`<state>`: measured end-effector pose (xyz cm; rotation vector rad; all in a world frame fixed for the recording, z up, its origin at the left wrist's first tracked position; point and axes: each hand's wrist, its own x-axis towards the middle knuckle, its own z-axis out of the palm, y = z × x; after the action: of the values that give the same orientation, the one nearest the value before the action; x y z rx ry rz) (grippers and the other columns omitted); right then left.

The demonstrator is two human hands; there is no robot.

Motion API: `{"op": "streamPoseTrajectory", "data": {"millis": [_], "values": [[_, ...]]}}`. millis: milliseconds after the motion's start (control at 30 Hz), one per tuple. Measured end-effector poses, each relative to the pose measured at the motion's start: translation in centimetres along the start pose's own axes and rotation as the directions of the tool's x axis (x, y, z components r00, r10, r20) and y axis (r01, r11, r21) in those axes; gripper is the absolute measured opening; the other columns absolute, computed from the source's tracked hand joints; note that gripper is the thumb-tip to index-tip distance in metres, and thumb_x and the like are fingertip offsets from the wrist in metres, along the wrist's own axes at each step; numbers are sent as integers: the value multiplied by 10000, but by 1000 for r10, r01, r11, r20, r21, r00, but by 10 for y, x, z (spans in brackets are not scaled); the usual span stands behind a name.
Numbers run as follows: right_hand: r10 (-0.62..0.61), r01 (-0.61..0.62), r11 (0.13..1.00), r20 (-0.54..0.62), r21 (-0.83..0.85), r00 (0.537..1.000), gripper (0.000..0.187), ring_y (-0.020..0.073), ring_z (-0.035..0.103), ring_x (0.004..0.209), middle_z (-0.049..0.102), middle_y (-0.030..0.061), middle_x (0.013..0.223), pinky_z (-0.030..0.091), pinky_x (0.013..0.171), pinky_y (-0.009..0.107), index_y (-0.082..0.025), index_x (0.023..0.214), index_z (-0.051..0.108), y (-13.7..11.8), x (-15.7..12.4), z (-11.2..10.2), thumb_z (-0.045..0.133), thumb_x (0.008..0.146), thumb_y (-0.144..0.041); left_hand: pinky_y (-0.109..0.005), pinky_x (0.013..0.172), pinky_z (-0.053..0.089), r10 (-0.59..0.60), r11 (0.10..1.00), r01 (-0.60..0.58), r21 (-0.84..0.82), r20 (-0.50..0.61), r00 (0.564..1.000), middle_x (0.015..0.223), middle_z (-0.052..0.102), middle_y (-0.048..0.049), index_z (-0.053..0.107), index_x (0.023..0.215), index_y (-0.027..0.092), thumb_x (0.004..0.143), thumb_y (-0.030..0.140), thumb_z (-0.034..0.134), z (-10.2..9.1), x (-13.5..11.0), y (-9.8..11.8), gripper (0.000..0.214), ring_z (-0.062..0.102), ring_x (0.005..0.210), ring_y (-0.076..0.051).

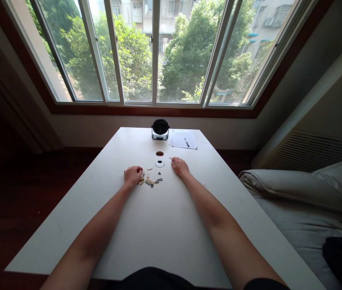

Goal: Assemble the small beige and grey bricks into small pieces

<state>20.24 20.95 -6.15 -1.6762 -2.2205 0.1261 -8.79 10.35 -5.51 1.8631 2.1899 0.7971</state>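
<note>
Well, the left grip [133, 176] is curled by the small bricks [149, 179] on the desk [159, 233], maybe holding one, I can't tell, and the right grip [179, 166] pinches a thin tan bit [170, 158], so a slip could send bits into the round hole [159, 153].

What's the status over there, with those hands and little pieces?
Left hand at small plastic bricks. Right hand at thin tan piece. White cable grommet beyond, between hands.
</note>
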Motion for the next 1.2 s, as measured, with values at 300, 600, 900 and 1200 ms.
{"op": "streamPoseTrajectory", "data": {"millis": [300,600,900,1200], "values": [[-27,28,1000,-45,14,999,331,226,535,1198,601,76,1321,361,1049,331,-227,1301,565,0,-2,2,449,1001,-307,-349,889,379,61,998,-63,24,49,997,998,710,-38,754,982,298,832,341,607,0,1,2,215,583,1024,-246],[11,-11,1000,-23,24,1000,333,213,565,1156,636,67,1275,390,1011,325,-232,1298,576,2,-1,0,428,1007,-298,-351,872,375,90,996,-89,24,-30,996,993,670,-59,742,997,279,879,394,597,8,0,-1,219,567,995,-247],[-22,23,999,-31,27,999,303,198,580,1116,663,65,1208,377,1012,304,-225,1203,625,3,-1,1,392,1019,-287,-337,877,382,76,997,-76,-4,-22,997,1017,686,-55,729,958,266,879,367,620,6,-1,2,168,564,1014,-240],[-44,44,999,-7,1,999,390,223,475,1296,547,72,1412,310,1114,346,-244,1364,537,3,0,2,467,991,-336,-346,862,391,97,994,-99,-38,-39,994,955,715,-34,697,925,264,892,366,598,4,-3,6,146,598,948,-227]]}}
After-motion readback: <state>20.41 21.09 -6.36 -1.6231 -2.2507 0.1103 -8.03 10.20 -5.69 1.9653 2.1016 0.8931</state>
